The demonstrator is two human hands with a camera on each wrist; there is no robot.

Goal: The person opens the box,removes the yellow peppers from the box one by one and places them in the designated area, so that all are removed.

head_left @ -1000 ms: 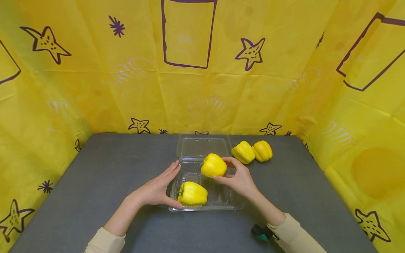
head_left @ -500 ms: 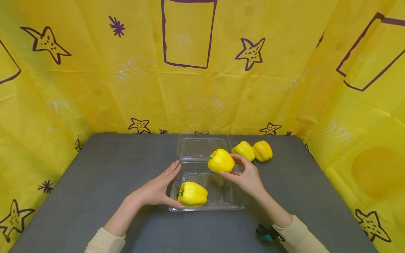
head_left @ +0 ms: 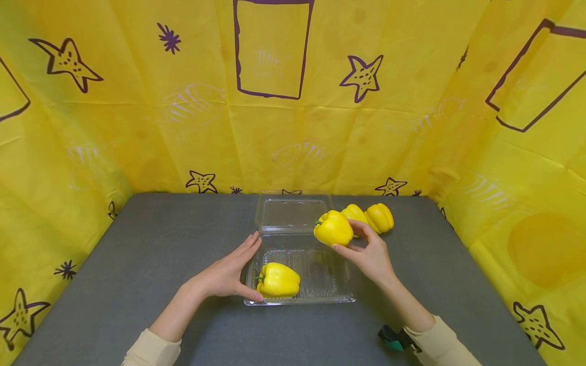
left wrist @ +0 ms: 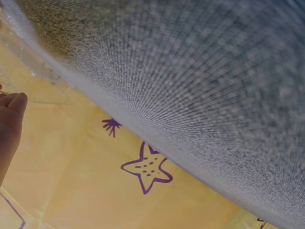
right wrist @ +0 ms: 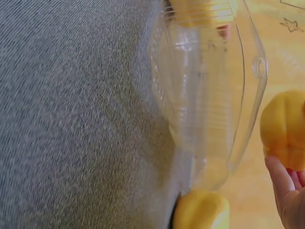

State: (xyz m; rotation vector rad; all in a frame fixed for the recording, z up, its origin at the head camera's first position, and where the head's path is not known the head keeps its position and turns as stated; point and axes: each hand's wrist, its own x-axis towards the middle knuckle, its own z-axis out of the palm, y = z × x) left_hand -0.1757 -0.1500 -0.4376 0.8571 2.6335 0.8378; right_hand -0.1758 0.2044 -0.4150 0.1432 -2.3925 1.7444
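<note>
My right hand grips a yellow bell pepper between thumb and fingers, its green stem pointing left. In the head view it overlaps the back right corner of a clear plastic clamshell container; the right wrist view shows the pepper held above the container's side. A second yellow bell pepper lies in the container's front left. Fingers extended, my left hand rests along the container's left edge, thumb at the front corner. Its fingertips show at the left wrist view's edge.
The container's lid lies folded open toward the back. Two more yellow bell peppers, one partly hidden behind the held one and another beside it, sit at the back right. A yellow patterned cloth encloses the grey table.
My right hand has moved right and slightly back, carrying its bell pepper from over the container's middle to its back right corner. The left hand has stayed in place.
</note>
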